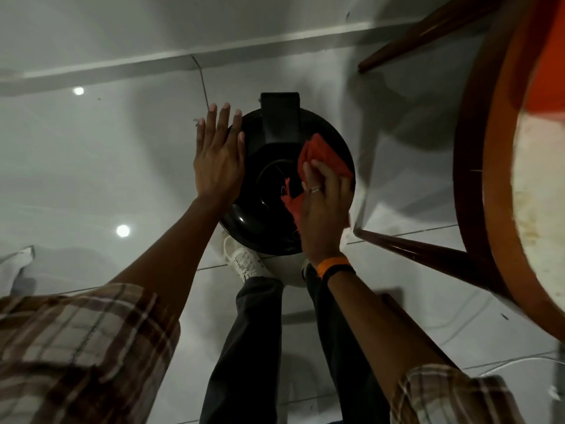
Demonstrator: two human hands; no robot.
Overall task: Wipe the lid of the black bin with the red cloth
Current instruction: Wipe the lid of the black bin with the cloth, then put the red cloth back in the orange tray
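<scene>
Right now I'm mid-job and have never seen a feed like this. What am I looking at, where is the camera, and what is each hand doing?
There is no machine here: a person works with two bare hands, and the single camera sits on their head, looking steeply down, so you see arms, legs and a white shoe on the pale tiled floor. The round dark shape in the middle is the black bin's lid, seen from above. The right hand presses a red cloth onto the lid's right side. The left hand is open and flat at the lid's left edge, holding nothing; it seems to steady the bin. On the right stands a wooden chair, close beside the bin.
</scene>
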